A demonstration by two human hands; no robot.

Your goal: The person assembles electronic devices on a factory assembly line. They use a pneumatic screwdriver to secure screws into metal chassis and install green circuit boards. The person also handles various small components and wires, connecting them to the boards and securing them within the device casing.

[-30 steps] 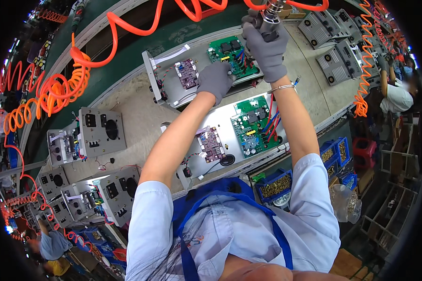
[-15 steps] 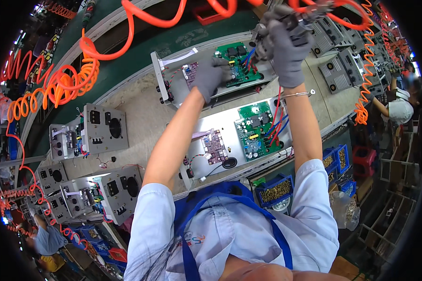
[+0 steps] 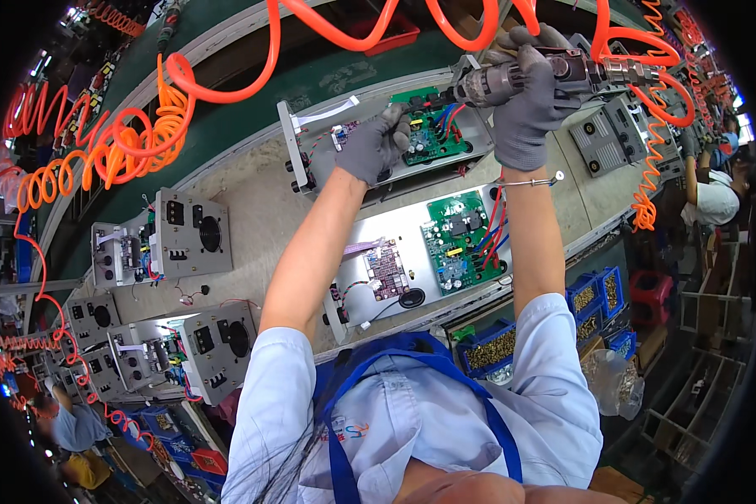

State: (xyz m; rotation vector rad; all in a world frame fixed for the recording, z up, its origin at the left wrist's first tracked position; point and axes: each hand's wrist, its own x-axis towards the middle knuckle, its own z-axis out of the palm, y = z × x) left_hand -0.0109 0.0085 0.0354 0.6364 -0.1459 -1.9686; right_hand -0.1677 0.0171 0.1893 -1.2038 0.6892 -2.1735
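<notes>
My right hand (image 3: 529, 109), in a grey glove, grips an air screwdriver (image 3: 496, 84) that lies almost level, its nose toward the left. The gloved fingers of my left hand (image 3: 374, 147) are pinched together near the driver's tip; what they hold, if anything, is too small to make out. Beneath both hands sits the farther metal chassis (image 3: 298, 155), with a green circuit board (image 3: 437, 147) and blue and red wires. Closer to me lies a second chassis (image 3: 357, 290) carrying a green board (image 3: 458, 239), a small purple board (image 3: 386, 273) and a black oval part (image 3: 412, 297).
An orange coiled air hose (image 3: 260, 71) hangs across the far side. Grey housings (image 3: 197, 231) stand at the left, and another grey panel (image 3: 605, 139) lies at the right. Blue bins (image 3: 487, 349) of small brass-coloured parts line the near edge. Other people work at both sides.
The screwdriver has turned from a blurred, raised pose to nearly level, its nose toward my left hand. My left fingers have drawn together and lifted from the board. The orange hose has shifted right.
</notes>
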